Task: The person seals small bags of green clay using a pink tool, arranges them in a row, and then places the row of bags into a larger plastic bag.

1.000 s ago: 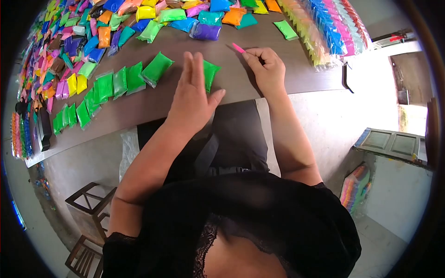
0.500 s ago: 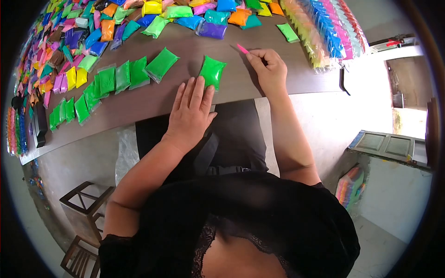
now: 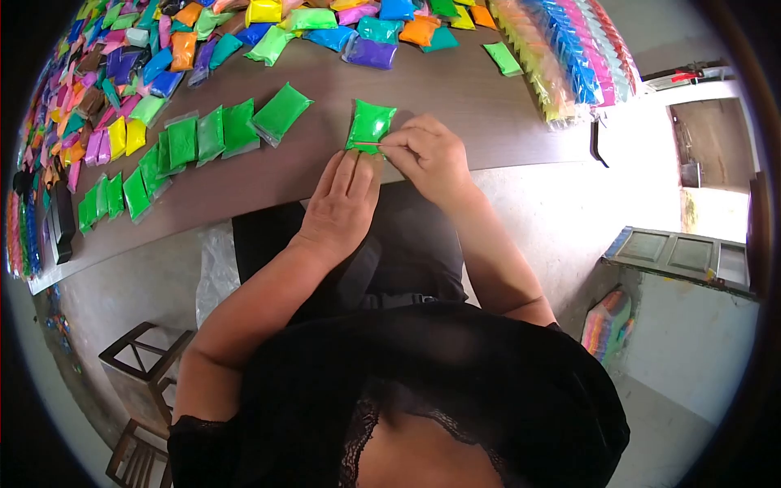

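Observation:
A shiny green packet [image 3: 372,119], soft-looking and sealed in clear film, lies flat near the table's front edge. My left hand [image 3: 336,203] rests with its fingers stretched out on the packet's lower edge. From the right, my right hand [image 3: 431,159] pinches a slim pink stick-like tool [image 3: 368,143], which lies across the lower part of the packet just above my left fingertips. Its exact kind I cannot make out. To the left, another green packet [image 3: 281,112] ends a row of similar green packets [image 3: 182,141], several of them overlapping.
A large heap of mixed coloured packets [image 3: 183,50] covers the table's far left. Strips of packets in yellow, blue and pink [image 3: 573,57] lie at the far right, with a lone light green packet [image 3: 503,58] beside them. Wooden chairs [image 3: 145,358] stand on the floor at lower left.
My right hand has moved left and down, bringing the pink tool from above the bare table onto the green packet. My left fingers have slid down to the packet's lower edge.

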Tool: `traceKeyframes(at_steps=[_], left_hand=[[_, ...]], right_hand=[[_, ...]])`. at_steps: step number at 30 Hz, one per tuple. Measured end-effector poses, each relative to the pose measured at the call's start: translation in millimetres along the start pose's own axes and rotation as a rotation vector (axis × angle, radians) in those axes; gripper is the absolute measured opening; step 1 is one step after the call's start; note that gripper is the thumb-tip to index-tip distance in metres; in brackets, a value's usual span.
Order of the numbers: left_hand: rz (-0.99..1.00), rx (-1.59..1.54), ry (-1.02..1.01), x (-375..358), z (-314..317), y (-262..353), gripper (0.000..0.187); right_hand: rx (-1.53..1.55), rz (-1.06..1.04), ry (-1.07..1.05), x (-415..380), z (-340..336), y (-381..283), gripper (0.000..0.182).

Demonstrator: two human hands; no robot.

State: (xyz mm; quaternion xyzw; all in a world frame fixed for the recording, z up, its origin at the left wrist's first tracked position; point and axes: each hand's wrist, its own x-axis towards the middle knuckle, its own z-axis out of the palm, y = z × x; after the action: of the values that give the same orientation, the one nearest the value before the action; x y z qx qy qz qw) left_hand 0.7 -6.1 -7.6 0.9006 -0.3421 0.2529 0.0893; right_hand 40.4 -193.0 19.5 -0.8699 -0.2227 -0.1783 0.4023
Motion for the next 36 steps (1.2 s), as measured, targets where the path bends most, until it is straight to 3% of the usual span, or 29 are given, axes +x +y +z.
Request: traceKeyframes(at_steps=[20,22,25,28,36], left_hand=[[-0.008,-0.037,0.017,-2,2,-2,0.049],[-0.014,-0.034,0.007,-3,2,-2,0.049],[-0.011,-0.027,0.005,-1,3,-1,0.049],[-0.01,0.006,-0.012,-2,5,1,0.048],[-0.002,0.053,-0.008,0,3,0,0.048]], right_hand=[[-0.201,0.111,0.143,38,-3,28,0.009],[-0.058,0.252,0.205,33,-7,17,0.009],[0.053,0.158,0.069,11,-2,7,0.007],[-0.034,0.053,0.054,5,2,4,0.008],[-0.172,0.145,0.143,5,10,5,0.006]])
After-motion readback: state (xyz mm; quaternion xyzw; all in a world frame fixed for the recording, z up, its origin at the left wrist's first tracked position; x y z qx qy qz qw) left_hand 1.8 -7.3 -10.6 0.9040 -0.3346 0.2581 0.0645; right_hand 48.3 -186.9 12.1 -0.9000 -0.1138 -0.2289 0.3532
